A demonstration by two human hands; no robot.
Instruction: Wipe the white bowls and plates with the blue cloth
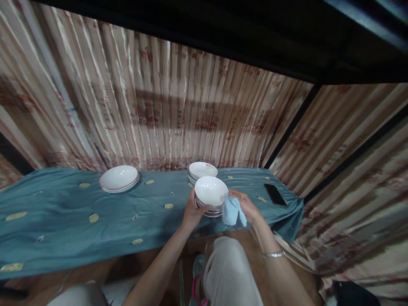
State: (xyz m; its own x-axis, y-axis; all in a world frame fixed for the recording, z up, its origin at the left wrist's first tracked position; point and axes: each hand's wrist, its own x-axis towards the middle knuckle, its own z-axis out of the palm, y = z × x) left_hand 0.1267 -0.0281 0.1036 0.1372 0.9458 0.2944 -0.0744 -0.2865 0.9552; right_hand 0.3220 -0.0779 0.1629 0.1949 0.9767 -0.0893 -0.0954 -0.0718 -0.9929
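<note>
A white bowl (211,191) sits on top of a stack of bowls near the front edge of the cloth-covered table. My left hand (193,212) grips this bowl's left side, with the thumb across its front. On the right, my right hand (245,205) holds a light blue cloth (232,211) against the bowl's rim, and part of the cloth hangs down. Whether the top bowl is lifted off the stack (213,213) under it, I cannot tell. Right behind stands another stack of white dishes (203,169) with a small floral pattern on the top one.
Stacked white plates with a red rim (119,177) stand at the left back of the table. A black phone (275,194) lies at the right end. The teal tablecloth (127,221) drapes over the front edge. Patterned curtains (165,106) hang behind, with dark frame bars overhead.
</note>
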